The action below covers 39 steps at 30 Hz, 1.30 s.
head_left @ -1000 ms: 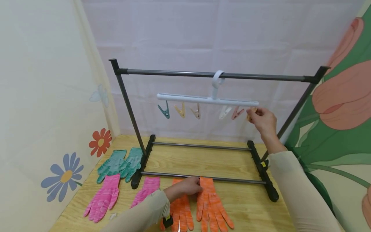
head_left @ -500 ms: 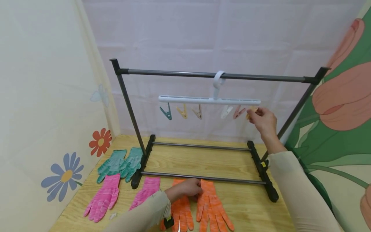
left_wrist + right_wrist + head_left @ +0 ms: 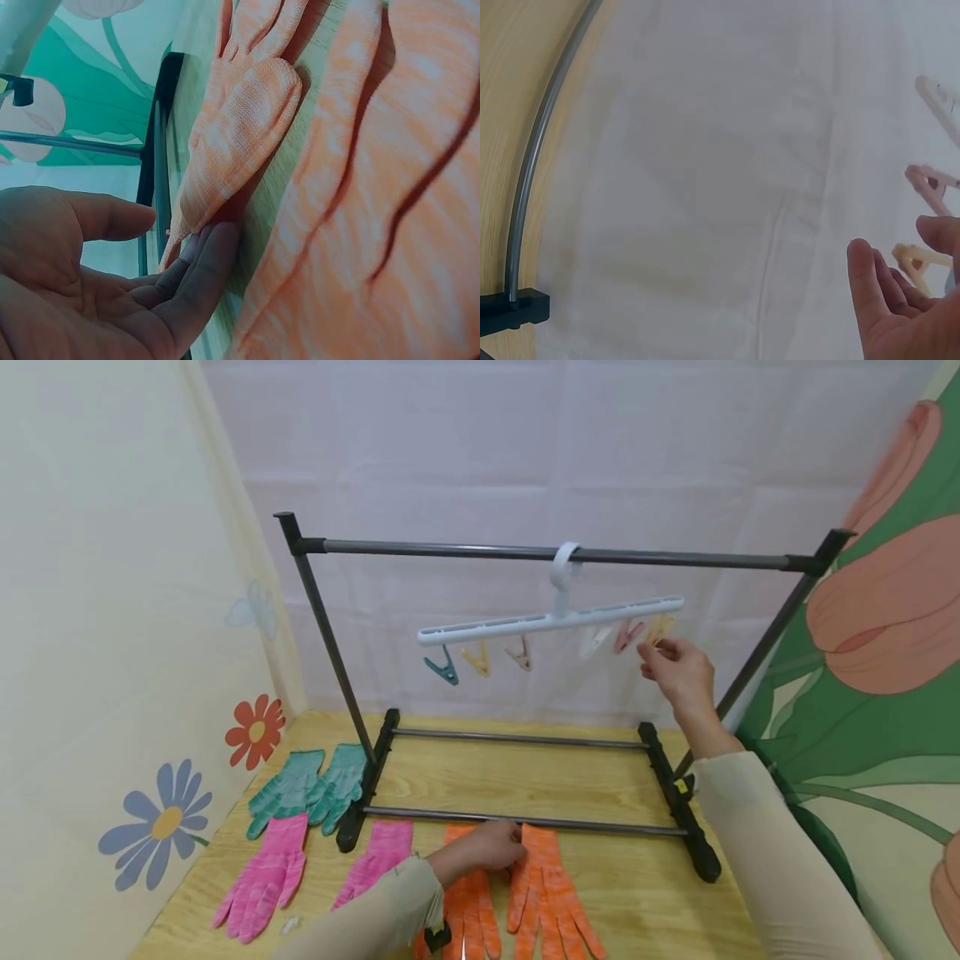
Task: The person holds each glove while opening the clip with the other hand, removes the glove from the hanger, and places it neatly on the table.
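Note:
My right hand [image 3: 684, 678] is raised at the right end of a white clip hanger [image 3: 487, 629], just below a yellow clothespin [image 3: 662, 628]. In the right wrist view, its thumb and fingers [image 3: 866, 277] stand apart, with the clothespin [image 3: 911, 259] behind them. My left hand [image 3: 491, 845] is low at the cuff of the right orange glove [image 3: 551, 893]. Its fingertips [image 3: 217, 244] touch the glove's edge in the left wrist view, thumb raised away. The other orange glove [image 3: 471, 902] lies partly hidden under the left forearm.
The hanger hooks over the top bar of a black rack [image 3: 450, 550], with teal [image 3: 442, 667], yellow, beige, white and pink clothespins on it. Pink gloves [image 3: 264, 877] and teal gloves [image 3: 288, 785] lie at the left of the wooden table [image 3: 630, 893].
My right hand has let go of the yellow clothespin. The hanger's right end has swung up and its left end down. The left hand stays at the orange glove's cuff.

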### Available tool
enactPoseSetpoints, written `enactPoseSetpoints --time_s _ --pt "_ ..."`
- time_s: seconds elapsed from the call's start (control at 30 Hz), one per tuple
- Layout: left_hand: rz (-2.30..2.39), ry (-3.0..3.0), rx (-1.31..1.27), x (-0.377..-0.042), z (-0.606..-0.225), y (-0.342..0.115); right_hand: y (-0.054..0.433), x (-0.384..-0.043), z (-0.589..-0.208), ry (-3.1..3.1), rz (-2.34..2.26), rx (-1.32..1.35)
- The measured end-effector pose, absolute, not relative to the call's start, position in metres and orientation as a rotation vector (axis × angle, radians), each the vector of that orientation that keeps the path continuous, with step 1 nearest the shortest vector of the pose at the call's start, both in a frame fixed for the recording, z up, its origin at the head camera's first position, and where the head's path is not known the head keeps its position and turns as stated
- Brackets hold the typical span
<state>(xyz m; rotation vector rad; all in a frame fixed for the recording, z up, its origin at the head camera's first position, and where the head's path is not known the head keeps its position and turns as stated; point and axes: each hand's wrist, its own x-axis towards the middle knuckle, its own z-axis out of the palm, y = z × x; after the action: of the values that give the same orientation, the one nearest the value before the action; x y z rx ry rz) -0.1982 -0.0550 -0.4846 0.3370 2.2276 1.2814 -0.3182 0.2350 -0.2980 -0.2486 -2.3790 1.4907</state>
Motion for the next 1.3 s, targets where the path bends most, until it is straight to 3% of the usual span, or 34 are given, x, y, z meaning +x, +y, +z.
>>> enactPoseSetpoints --time_s 0.8,1.3 --pt "1.246 2.233 0.357 -0.192 -0.471 -0.062 0.239 -0.312 -0.298 -2.445 1.415 -0.281" --pt "1.193 2.381 0.478 -0.209 -0.458 -0.102 0.243 -0.299 -0.313 -2.566 1.202 -0.119"
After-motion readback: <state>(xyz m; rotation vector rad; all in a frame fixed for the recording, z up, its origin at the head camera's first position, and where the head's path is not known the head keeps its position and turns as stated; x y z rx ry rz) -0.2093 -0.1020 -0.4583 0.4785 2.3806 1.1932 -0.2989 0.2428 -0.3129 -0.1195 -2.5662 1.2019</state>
